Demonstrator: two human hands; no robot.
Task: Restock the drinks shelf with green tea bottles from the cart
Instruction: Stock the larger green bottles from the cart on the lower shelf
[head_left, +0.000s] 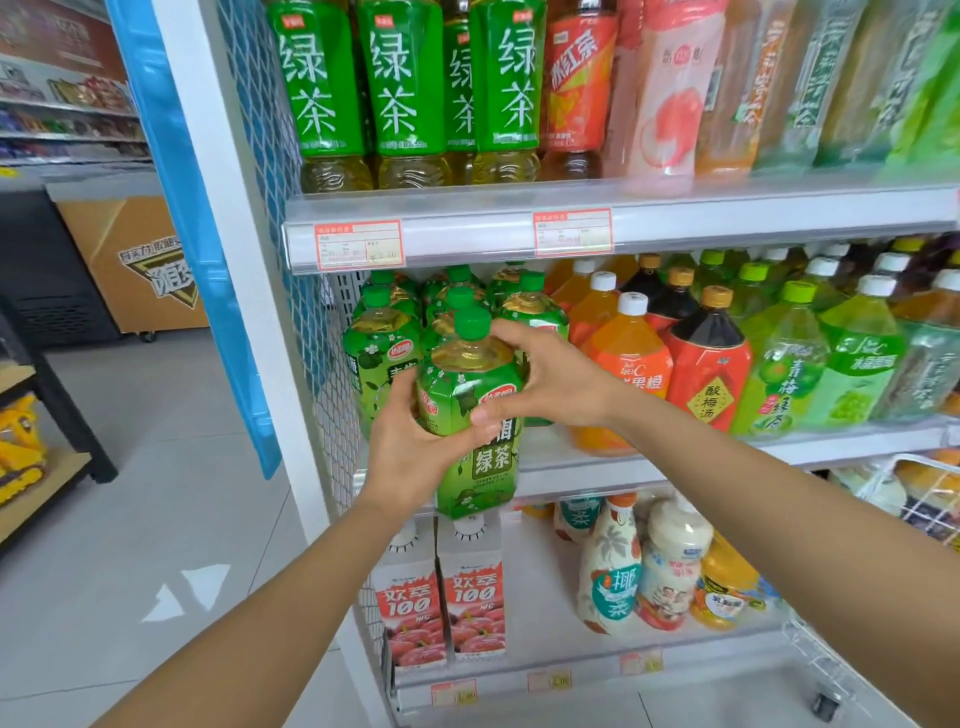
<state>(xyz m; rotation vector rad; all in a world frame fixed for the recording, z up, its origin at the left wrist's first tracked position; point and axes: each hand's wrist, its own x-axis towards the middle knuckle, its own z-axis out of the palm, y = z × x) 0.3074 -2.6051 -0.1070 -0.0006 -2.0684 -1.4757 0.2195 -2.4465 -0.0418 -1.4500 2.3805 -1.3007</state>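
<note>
— Where is the green tea bottle (470, 415) right now?

— Upright, in front of the left end of the middle shelf (675, 449), held in both hands. Its green cap sits level with the caps of the matching bottles (382, 353) already standing there, and its base hangs lower than the shelf's front edge.

— Is it resting on the shelf?

— Hard to say. The bottle covers the edge behind it, so I cannot tell whether it touches.

— And the hands?

— The left hand (410, 447) wraps the label from the left side, fingers curled behind it. The right hand (545, 379) clasps the bottle's shoulder from the right, with the thumb pressed flat on the front of the label.

— What stands next to it?

— Just to the right is an orange drink bottle (623, 358) with a white cap, then darker and green ones. Tall green tea bottles (317, 78) fill the top shelf above, and two juice cartons (470, 597) stand directly below.

— The cart?

— Only a wire corner (930, 506) shows at the right edge, well apart from the hands.
</note>
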